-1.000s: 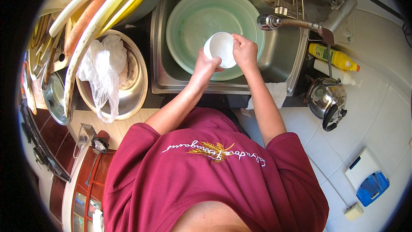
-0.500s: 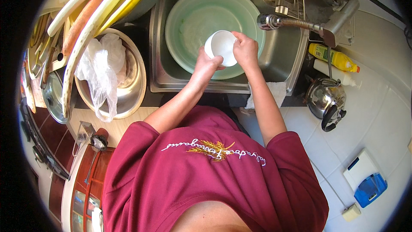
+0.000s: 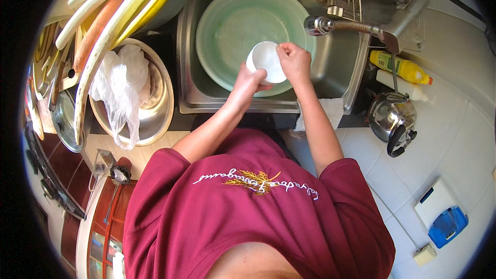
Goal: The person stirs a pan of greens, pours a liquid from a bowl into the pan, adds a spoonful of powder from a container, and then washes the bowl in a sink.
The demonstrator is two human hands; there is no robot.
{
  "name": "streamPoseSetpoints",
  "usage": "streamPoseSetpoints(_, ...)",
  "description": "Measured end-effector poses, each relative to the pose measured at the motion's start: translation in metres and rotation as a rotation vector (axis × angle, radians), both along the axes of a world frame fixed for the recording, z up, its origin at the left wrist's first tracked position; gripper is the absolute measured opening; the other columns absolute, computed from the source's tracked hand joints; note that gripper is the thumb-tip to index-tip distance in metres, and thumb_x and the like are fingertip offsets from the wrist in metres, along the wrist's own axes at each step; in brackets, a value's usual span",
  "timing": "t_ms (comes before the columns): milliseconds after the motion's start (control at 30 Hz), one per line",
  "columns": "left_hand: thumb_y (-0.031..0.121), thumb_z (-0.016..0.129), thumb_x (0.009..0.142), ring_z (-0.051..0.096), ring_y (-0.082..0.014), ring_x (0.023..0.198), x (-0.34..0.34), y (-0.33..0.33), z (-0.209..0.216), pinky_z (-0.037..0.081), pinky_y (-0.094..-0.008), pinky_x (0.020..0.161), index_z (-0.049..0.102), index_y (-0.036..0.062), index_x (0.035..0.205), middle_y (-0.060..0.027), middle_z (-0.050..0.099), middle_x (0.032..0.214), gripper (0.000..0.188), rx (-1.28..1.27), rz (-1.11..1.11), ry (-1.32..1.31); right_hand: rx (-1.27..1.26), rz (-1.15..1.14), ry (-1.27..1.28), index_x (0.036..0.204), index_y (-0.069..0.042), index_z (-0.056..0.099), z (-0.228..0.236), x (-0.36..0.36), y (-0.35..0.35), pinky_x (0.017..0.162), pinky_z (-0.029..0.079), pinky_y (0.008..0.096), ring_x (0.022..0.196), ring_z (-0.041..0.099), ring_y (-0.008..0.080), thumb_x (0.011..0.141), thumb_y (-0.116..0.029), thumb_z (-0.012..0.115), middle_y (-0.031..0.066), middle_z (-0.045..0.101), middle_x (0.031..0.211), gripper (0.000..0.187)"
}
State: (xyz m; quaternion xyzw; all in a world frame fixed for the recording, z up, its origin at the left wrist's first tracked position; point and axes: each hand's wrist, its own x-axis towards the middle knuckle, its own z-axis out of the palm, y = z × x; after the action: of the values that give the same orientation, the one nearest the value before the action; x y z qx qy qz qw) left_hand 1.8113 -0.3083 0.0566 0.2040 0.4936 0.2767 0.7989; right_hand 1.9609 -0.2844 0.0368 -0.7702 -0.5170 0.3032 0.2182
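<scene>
Both my hands hold a small white bowl (image 3: 266,58) above the near part of a pale green basin (image 3: 227,26), which sits in a steel sink (image 3: 336,67). My left hand (image 3: 247,83) grips the bowl's near left side, its thumb over the rim. At the right rim, my right hand (image 3: 295,63) has its fingers bent and closed on the edge. Its fingertips are partly hidden, and whether a cloth or sponge is in them does not show. The bowl is tilted, with its white inside facing up.
A flexible metal faucet (image 3: 323,25) reaches over the sink's right side. Right of it are a yellow bottle (image 3: 400,66) and a steel kettle (image 3: 391,118). On the left, a metal bowl (image 3: 164,101) holds a clear plastic bag (image 3: 121,85), beside several long-handled utensils (image 3: 111,36).
My right hand has shifted slightly down along the bowl's rim, its fingers more bent. The left hand still holds the bowl in nearly the same place. The whole view has drifted a little.
</scene>
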Motion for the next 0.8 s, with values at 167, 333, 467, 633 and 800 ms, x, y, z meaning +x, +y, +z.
streamPoseSetpoints(167, 0.009, 0.044, 0.072, 0.06, -0.0235, 0.09, -0.004, 0.001, 0.004, 0.055, -0.0306, 0.068, 0.034, -0.0047, 0.126, -0.0183, 0.053, 0.108, 0.056, -0.023, -0.04, -0.04, -0.087, 0.084, 0.03, 0.086, -0.002, 0.064, 0.014, 0.006, 0.0, 0.069, 0.049, 0.0385, 0.075, 0.064, 0.0307, 0.076, -0.011, 0.06, 0.0154, 0.065, 0.078, 0.014)
streamPoseSetpoints(333, 0.002, 0.049, 0.066, 0.056, -0.0245, 0.097, -0.002, 0.001, -0.008, 0.054, -0.033, 0.072, 0.033, -0.0046, 0.126, -0.0171, 0.05, 0.109, 0.062, 0.106, 0.024, 0.121, 0.098, 0.123, 0.108, 0.091, -0.001, 0.061, 0.001, 0.005, -0.012, 0.073, 0.048, 0.0413, 0.082, 0.062, 0.0351, 0.075, -0.007, 0.06, 0.0192, 0.064, 0.086, 0.017)
streamPoseSetpoints(467, -0.001, 0.05, 0.064, 0.053, -0.0251, 0.101, -0.006, 0.006, 0.002, 0.053, -0.0331, 0.073, 0.032, -0.0036, 0.126, -0.0175, 0.047, 0.113, 0.065, 0.093, 0.006, 0.122, -0.076, 0.248, -0.171, 0.08, 0.001, 0.058, 0.015, 0.0, -0.002, 0.066, 0.048, 0.0464, 0.074, 0.06, 0.0401, 0.079, -0.019, 0.061, 0.0231, 0.062, 0.079, 0.021)
streamPoseSetpoints(633, -0.006, 0.047, 0.062, 0.048, -0.027, 0.109, 0.005, 0.001, -0.008, 0.041, -0.0332, 0.092, 0.034, -0.0012, 0.126, -0.0174, 0.045, 0.116, 0.065, 0.436, 0.192, 0.393, -0.081, 0.188, -0.118, 0.085, 0.002, 0.055, 0.004, -0.004, 0.0, 0.064, 0.048, 0.0477, 0.072, 0.06, 0.0423, 0.079, -0.019, 0.062, 0.0255, 0.061, 0.077, 0.023)
streamPoseSetpoints(800, -0.008, 0.044, 0.061, 0.045, -0.0292, 0.115, 0.009, 0.006, -0.021, 0.032, -0.034, 0.1, 0.034, -0.0007, 0.126, -0.0177, 0.045, 0.118, 0.066, 0.484, 0.337, 0.444, 0.186, -0.014, 0.0, 0.1, 0.005, 0.044, -0.016, -0.04, -0.02, 0.062, 0.048, 0.0469, 0.072, 0.06, 0.0449, 0.076, -0.011, 0.064, 0.0246, 0.062, 0.077, 0.034)
